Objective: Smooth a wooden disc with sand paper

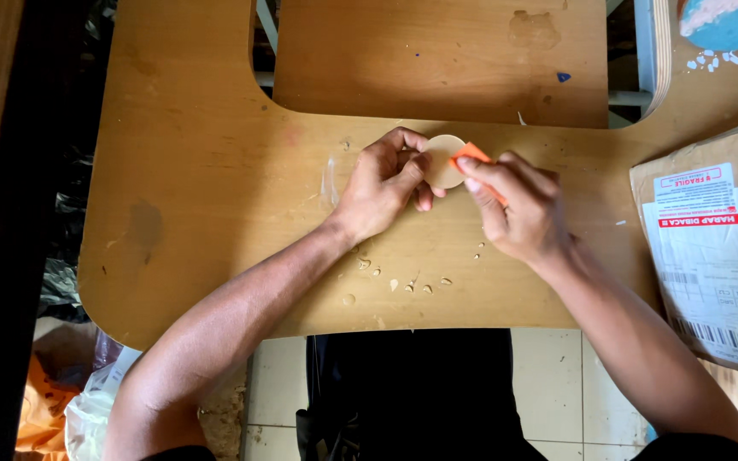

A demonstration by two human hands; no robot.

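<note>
scuffed wooden table [215, 171], pale tiled floor [557, 384]

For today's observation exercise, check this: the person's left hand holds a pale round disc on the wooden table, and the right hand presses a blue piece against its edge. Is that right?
Not quite. In the head view, the piece in the right hand is orange, not blue. The rest stands: the left hand holds the pale round disc on the wooden table.

A tan wooden surface [215, 171] with a rounded cut-out at its far edge is carrying small pale shavings [403, 282] near its front edge, and a brown cardboard parcel [715, 256] is lying at its right end.
</note>
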